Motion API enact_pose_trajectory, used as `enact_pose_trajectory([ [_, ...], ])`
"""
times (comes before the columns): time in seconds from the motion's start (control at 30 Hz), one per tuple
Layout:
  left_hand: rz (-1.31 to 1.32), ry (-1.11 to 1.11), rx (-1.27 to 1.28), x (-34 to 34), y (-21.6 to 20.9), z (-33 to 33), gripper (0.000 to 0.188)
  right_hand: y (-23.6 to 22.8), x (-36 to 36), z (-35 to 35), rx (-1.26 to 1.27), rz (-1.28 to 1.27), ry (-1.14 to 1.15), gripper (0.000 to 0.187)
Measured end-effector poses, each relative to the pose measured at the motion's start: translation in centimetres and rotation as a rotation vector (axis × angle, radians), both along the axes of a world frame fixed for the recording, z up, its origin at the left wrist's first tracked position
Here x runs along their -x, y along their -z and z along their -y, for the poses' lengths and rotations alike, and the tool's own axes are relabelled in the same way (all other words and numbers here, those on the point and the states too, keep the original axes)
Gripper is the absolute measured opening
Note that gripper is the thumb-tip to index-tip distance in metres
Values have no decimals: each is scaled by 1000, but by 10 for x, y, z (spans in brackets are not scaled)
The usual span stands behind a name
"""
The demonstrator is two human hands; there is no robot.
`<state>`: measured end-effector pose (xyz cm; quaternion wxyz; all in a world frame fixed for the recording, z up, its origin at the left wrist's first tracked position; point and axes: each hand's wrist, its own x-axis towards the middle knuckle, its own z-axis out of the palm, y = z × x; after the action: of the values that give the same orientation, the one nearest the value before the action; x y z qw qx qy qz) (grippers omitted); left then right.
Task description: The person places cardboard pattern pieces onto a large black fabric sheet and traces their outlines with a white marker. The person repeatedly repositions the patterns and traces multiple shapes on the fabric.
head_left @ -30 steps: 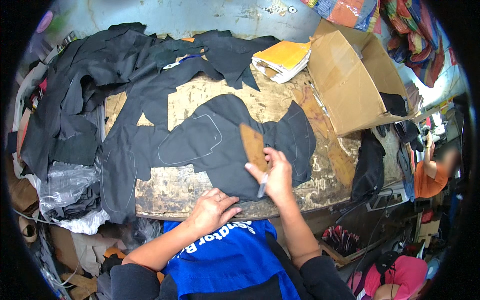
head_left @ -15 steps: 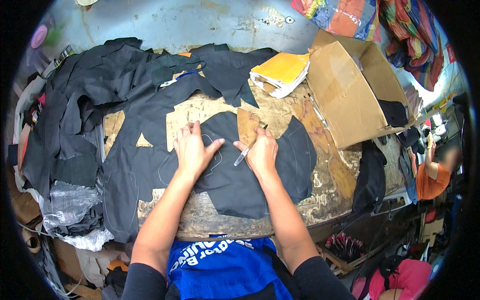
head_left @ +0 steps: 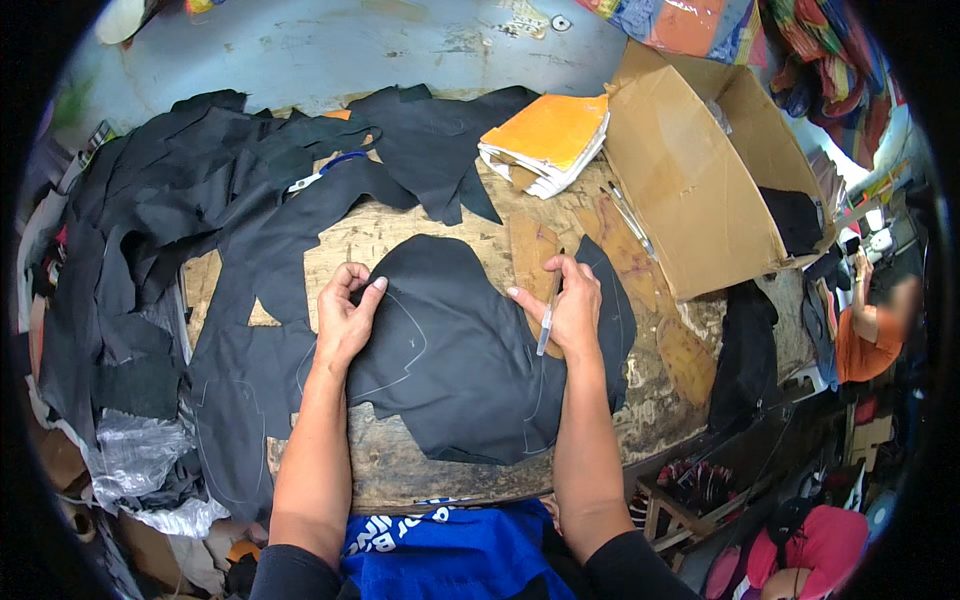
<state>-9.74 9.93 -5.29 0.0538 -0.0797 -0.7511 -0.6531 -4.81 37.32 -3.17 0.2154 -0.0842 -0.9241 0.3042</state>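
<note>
A black leather-like piece with pale drawn outlines lies in front of me on the wooden table, its surface bulging slightly. At its upper left edge, my left hand pinches the material between thumb and fingers. My right hand holds a slim pen with a clear lower end, pointing down toward me. The thumb of that hand reaches toward the piece's right side. Beside it, partly under my right hand, is a tan pattern piece. Another outlined black piece shows just right of that hand.
Black material is heaped at the left, above a clear plastic bag. Scissors with blue handles lie at the back. A yellow-topped stack and a cardboard box stand at the back right. Another person sits far right.
My left hand has gone from lying on the material to pinching its edge. The black piece has shifted and turned. My right hand, with the pen, has moved right, and the tan pattern too.
</note>
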Motion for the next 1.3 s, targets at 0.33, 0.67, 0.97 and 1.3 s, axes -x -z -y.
enact_pose_trajectory([
  [0.33,-104,-49,122,-2,3,-4,14,13,5,10,440,-114,-223,49],
  [0.67,-126,-81,97,-1,2,1,12,20,7,11,474,-251,-142,50],
  [0.97,-200,-99,260,1,3,-2,10,4,2,23,-43,-330,-66,51],
  [1.3,-368,-109,663,-16,-18,-9,40,5,-17,98,16,-64,-255,37],
])
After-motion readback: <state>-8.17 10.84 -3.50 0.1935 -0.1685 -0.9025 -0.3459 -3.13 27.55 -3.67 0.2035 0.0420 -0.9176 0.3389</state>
